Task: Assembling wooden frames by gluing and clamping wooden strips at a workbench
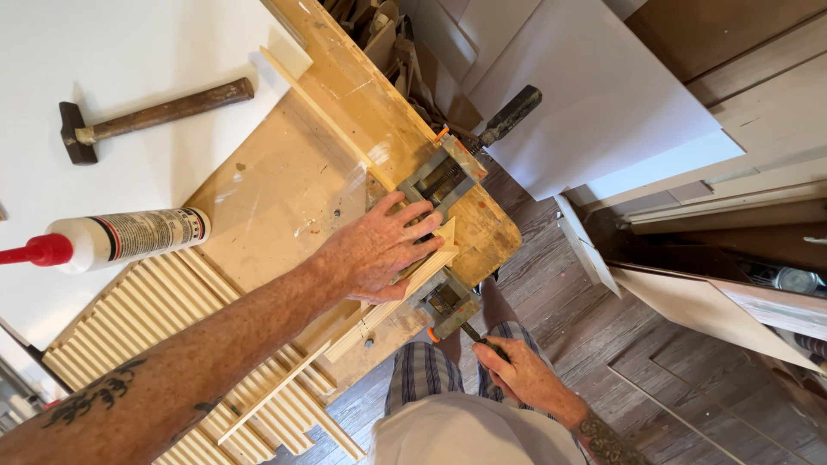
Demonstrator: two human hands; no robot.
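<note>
My left hand (379, 250) lies flat, fingers spread, on a light wooden strip (392, 301) that rests in a grey corner clamp (444, 181) at the edge of a worn wooden workbench (284, 189). A second thin strip (323, 120) runs away along the bench into the clamp's far jaw. Below the bench edge, my right hand (517, 370) is pinched around the clamp's near screw handle (472, 333). The far screw ends in a dark handle (512, 114) sticking out past the bench.
A hammer (146, 116) and a white glue bottle with a red cap (112, 238) lie on a white board at the left. A ribbed wooden panel (164, 310) lies beside the bench. White boards (603, 103) lean at the right, over a wood-look floor.
</note>
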